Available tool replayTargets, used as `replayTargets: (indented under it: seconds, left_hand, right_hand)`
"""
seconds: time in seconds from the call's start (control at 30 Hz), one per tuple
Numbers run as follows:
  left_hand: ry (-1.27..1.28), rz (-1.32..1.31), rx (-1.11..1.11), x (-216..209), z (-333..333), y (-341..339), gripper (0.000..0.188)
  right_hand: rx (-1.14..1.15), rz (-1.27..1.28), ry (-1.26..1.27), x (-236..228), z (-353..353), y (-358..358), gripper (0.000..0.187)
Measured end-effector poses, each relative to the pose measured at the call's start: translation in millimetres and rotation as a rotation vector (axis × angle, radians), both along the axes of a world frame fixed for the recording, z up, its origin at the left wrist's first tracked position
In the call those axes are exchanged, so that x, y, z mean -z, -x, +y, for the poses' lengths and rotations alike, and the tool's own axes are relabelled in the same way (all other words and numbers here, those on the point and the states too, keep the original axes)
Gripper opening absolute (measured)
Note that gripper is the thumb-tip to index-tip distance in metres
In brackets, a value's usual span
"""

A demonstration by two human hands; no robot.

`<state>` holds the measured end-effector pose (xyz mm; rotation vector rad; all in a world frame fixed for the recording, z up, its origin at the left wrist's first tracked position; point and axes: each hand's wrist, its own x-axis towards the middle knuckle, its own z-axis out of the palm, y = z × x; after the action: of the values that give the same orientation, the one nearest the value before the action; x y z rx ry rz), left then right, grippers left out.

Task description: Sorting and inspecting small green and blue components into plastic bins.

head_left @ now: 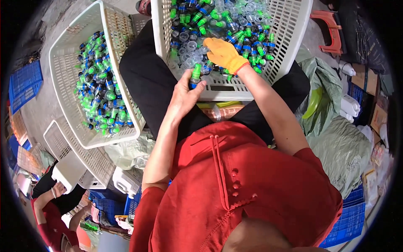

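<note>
Clutching a green-topped, blue-banded plastic bottle (195, 75) in bare left hand (184, 93), pointing lengthwise away; hanging orange-gloved right hand (225, 55) ahead-right of it, can't tell if grasping.

Bright light falls across a grey concrete floor (37, 119). Toward its left edge sits a blue crate (26, 84); near its upper right corner, a red plastic stool (335, 33). Crumpled grey-green sheeting (344, 151) and cardboard (364, 80) crowd the right edge.
</note>
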<state>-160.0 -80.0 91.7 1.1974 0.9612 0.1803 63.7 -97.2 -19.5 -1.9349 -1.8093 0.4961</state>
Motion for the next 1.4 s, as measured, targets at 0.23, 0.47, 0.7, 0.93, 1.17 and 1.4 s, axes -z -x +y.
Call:
replayTargets:
  seconds: [0.23, 0.47, 0.7, 0.93, 1.17, 1.4]
  left_hand:
    - [-0.294, 0.138, 0.026, 5.5, -20.0, -1.4, 0.032]
    - [-0.308, 0.106, 0.074, -1.7, -10.6, -3.1, 0.032]
    - [-0.575, 0.077, 0.385, -27.3, -8.1, -23.7, 0.030]
    - [-0.897, 0.427, 0.629, -59.5, -21.0, -41.0, 0.026]
    - [-0.879, 0.092, 0.464, -41.8, -3.8, -28.4, 0.023]
    - [-1.199, 0.373, 0.580, -44.0, -9.6, -36.6, 0.017]
  right_hand:
    - [-0.104, -0.350, 0.137, -34.0, 15.5, 20.1, 0.035]
    - [0.262, 0.874, 0.219, -119.3, -30.9, 6.8, 0.039]
    - [-0.059, 0.404, 0.223, -167.6, -100.4, 34.2, 0.039]
    - [-0.017, 0.444, 0.393, -174.9, -114.2, 34.6, 0.034]
    - [-0.189, 0.009, -0.097, -181.7, -96.8, 41.7, 0.026]
    - [0.161, 0.881, 0.465, -165.0, -97.9, 44.1, 0.030]
